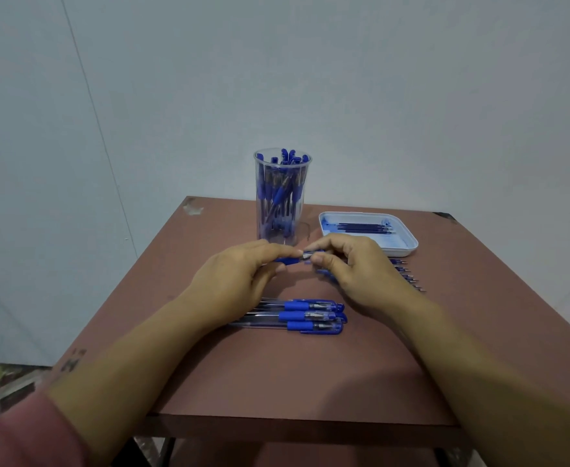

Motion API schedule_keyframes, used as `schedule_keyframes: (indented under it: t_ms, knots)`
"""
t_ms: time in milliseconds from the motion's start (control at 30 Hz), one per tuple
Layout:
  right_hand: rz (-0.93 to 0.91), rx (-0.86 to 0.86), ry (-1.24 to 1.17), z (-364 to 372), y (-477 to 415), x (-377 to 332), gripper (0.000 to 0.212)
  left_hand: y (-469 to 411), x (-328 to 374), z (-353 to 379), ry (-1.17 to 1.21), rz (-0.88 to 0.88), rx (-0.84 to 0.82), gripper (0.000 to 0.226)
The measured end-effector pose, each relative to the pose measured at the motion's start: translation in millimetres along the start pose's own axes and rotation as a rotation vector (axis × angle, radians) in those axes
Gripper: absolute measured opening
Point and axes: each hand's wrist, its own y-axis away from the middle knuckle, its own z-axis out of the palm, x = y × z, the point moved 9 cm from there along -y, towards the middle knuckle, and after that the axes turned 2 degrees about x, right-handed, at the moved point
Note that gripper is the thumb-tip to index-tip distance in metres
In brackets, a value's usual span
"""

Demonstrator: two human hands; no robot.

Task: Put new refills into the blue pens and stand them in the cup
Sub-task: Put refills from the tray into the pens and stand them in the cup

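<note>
You held a blue pen [292,260] level above the table [276,375], just in front of the clear cup [259,197] packed with upright pens. Your left hand [239,274] pinched one end and your right hand [354,264] the other, fingers curled round it. Three more pens [307,315] lay side by side nearer you. To the right sat a white tray [401,252] holding dark refills [364,227].
</note>
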Motion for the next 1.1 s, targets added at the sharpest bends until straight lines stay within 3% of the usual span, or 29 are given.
schedule_keyframes:
  t_ms: [233, 700, 1100]
  knots:
    - [-0.065, 0.019, 0.026, -6, 4, -10, 0.027, -3, -1, 5, 0.123, -0.086, -0.093, 0.035]
    - [-0.102, 0.022, 0.18, -13, 11, -16, 0.026, 1, 4, 18, 0.274, -0.128, -0.238, 0.042]
    - [0.068, -0.048, -0.058, 10, 10, 1, 0.009, 4, 7, -4, 0.042, -0.081, -0.033, 0.029]
